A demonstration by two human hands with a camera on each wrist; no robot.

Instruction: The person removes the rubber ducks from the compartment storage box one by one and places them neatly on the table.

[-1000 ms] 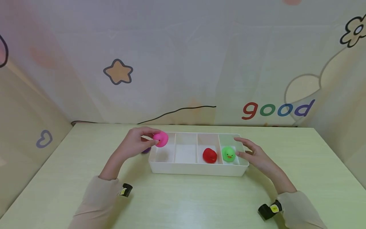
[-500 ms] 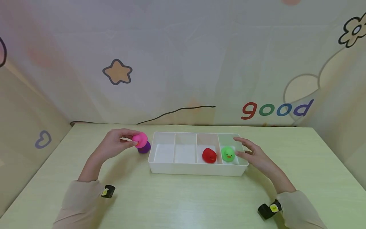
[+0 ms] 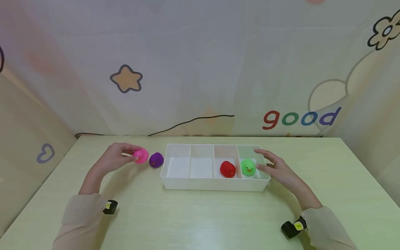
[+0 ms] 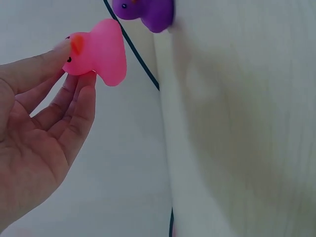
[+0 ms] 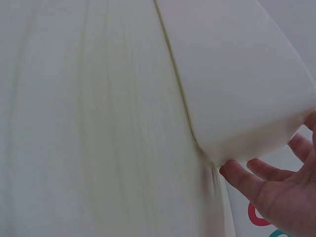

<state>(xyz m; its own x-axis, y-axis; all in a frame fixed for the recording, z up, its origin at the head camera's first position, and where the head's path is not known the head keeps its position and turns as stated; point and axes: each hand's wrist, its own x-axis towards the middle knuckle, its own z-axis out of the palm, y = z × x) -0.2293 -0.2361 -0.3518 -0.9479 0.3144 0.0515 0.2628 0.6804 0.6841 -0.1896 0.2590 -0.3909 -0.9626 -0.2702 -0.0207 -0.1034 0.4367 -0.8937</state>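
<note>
A pink rubber duck (image 3: 141, 156) is pinched between the thumb and fingers of my left hand (image 3: 116, 158), left of the tray. Seen from the left wrist, the pink duck (image 4: 101, 54) has its orange beak beside the thumb. Just right of it, a purple rubber duck (image 3: 156, 160) sits on the table. My right hand (image 3: 278, 169) holds the right end of a white divided tray (image 3: 214, 184), thumb over the rim and close to a green rubber duck (image 3: 248, 167). From the right wrist, fingertips (image 5: 229, 168) show against the tray's outer end wall (image 5: 256, 140).
A red rubber duck (image 3: 227, 169) lies in the compartment left of the green one. The pale wooden table (image 3: 200, 218) extends in front of the tray. A printed cloth backdrop (image 3: 187, 69) stands behind the table's back edge.
My left hand has carried the pink duck left from over the tray's left compartment, past the purple duck, and lower toward the table. My right hand has stayed at the tray's end.
</note>
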